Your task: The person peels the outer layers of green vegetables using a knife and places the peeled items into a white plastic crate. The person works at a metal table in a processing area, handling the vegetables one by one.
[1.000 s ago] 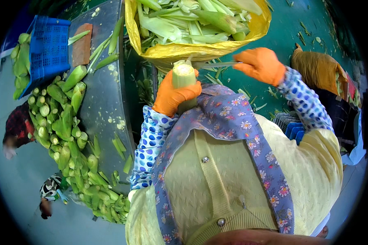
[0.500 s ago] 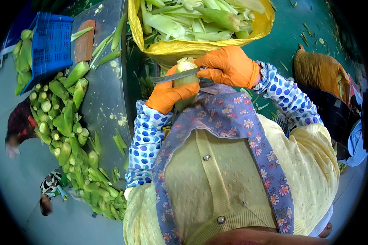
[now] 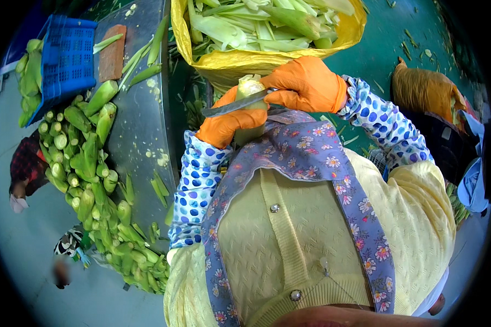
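Observation:
An ear of corn (image 3: 250, 87) with a pale cut end stands nearly upright in front of my apron. My left hand (image 3: 222, 126), in an orange glove, is wrapped round its lower part. My right hand (image 3: 306, 83), gloved in orange too, grips a knife (image 3: 228, 109) whose handle is mostly hidden in the fingers. The blade points left, lying across the near side of the ear and over my left fingers. My right thumb and fingertips are close against the ear's top edge; whether they pinch a husk leaf there I cannot tell.
Beyond my hands stands a yellow sack (image 3: 229, 62) full of stripped husks. Unpeeled corn ears (image 3: 95, 163) are heaped along the metal table (image 3: 142, 131) at left. A blue crate (image 3: 68, 57) and a reddish-brown board (image 3: 112, 54) are farther up. Other people (image 3: 30, 163) are at far left.
The knife blade and the cut end of the ear sit slightly differently, the blade a little lower. Both hands keep their hold with hardly any movement.

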Demonstrator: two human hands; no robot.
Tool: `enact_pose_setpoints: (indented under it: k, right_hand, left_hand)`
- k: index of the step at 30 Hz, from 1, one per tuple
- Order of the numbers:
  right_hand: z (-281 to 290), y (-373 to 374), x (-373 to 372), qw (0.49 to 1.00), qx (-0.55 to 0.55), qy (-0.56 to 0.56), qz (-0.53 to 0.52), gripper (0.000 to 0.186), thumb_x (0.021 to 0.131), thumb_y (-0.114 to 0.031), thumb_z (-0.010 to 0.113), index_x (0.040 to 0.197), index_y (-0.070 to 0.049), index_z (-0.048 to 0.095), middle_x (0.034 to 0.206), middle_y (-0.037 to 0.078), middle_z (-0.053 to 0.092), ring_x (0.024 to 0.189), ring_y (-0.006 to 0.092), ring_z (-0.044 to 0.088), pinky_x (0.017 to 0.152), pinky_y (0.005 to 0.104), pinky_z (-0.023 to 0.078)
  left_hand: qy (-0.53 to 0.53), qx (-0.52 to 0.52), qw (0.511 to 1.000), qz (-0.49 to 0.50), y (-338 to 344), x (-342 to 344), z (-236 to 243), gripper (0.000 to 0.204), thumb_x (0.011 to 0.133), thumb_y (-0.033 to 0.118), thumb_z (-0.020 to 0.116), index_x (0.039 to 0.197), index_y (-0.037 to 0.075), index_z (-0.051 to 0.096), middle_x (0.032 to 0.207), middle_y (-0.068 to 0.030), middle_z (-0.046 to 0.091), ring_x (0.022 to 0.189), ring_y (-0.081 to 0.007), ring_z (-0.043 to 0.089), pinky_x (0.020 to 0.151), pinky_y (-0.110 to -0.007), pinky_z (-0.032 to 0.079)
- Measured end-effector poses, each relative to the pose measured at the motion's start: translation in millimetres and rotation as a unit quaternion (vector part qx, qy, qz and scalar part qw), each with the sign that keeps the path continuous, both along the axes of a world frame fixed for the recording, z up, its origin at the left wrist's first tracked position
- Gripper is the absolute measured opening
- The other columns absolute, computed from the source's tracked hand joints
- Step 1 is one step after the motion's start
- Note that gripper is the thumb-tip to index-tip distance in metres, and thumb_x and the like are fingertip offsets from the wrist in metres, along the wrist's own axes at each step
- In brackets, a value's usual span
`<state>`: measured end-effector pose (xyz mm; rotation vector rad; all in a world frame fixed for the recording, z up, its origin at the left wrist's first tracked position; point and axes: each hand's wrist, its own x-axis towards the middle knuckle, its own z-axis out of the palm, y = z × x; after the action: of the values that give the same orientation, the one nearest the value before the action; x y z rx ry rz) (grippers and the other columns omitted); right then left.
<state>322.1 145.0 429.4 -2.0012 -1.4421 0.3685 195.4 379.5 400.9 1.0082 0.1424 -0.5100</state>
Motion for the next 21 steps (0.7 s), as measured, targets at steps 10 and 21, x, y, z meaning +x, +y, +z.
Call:
enact_pose_setpoints:
  k: [10, 21]
  right_hand:
    - [33.0, -46.6, 12.8, 0.972, -0.149, 0.122, -0.137, 0.03, 0.1, -0.039, 0.064, 0.107, -0.01, 0.073, 0.082, 0.015, 0.069, 0.075, 0.036, 0.067, 0.066, 0.0439, 0.053]
    - [-5.4, 7.8, -6.0, 0.996, -0.014, 0.017, -0.083, 0.029, 0.096, -0.037, 0.068, 0.108, -0.011, 0.072, 0.088, 0.015, 0.07, 0.079, 0.0391, 0.067, 0.067, 0.0469, 0.053]
  left_hand:
    - [0.039, 0.049, 0.995, 0.072, 8.2, -8.7, 16.4, 0.057, 0.08, 0.002, 0.081, 0.133, 0.004, 0.063, 0.117, -0.006, 0.068, 0.103, -0.0165, 0.064, 0.094, -0.032, 0.051]
    - [-0.159, 0.476, 0.864, 0.053, -11.8, 0.7, 2.7, 0.052, 0.07, 0.03, 0.092, 0.107, 0.001, 0.071, 0.106, -0.0153, 0.069, 0.093, -0.0268, 0.07, 0.079, -0.037, 0.055]
